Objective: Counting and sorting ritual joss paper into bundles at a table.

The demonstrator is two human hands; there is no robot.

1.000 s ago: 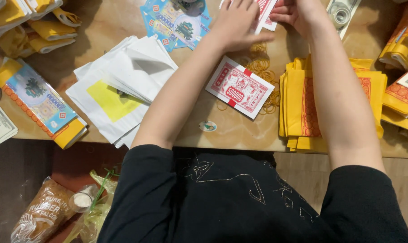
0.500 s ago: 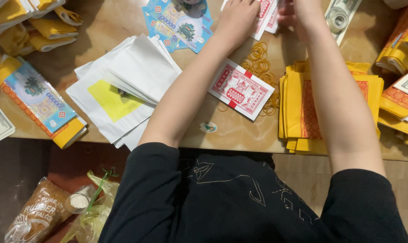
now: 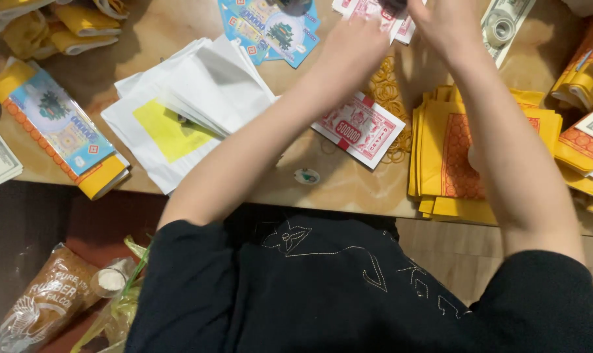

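Note:
My left hand (image 3: 356, 40) and my right hand (image 3: 445, 25) meet at the top edge of the view over a bundle of red-and-white paper notes (image 3: 373, 12). Both hands grip it, with the fingertips partly cut off by the frame edge. Below my hands, another red-and-white note bundle (image 3: 358, 127) lies flat on the wooden table (image 3: 348, 189). A loose pile of yellow rubber bands (image 3: 389, 98) lies beside it. To the right, under my right forearm, sits a stack of yellow paper with red print (image 3: 450, 157).
White sheets with a yellow square (image 3: 178, 114) fan out at left. Blue printed notes (image 3: 270, 26) lie at the top, a blue-and-yellow bundle (image 3: 61, 134) at far left. More yellow bundles (image 3: 584, 140) crowd the right edge. A brown bag (image 3: 44, 304) lies on the floor.
Both hands have drawn closer together at the far side of the table, around the red-and-white bundle. The bundle on the table has not moved.

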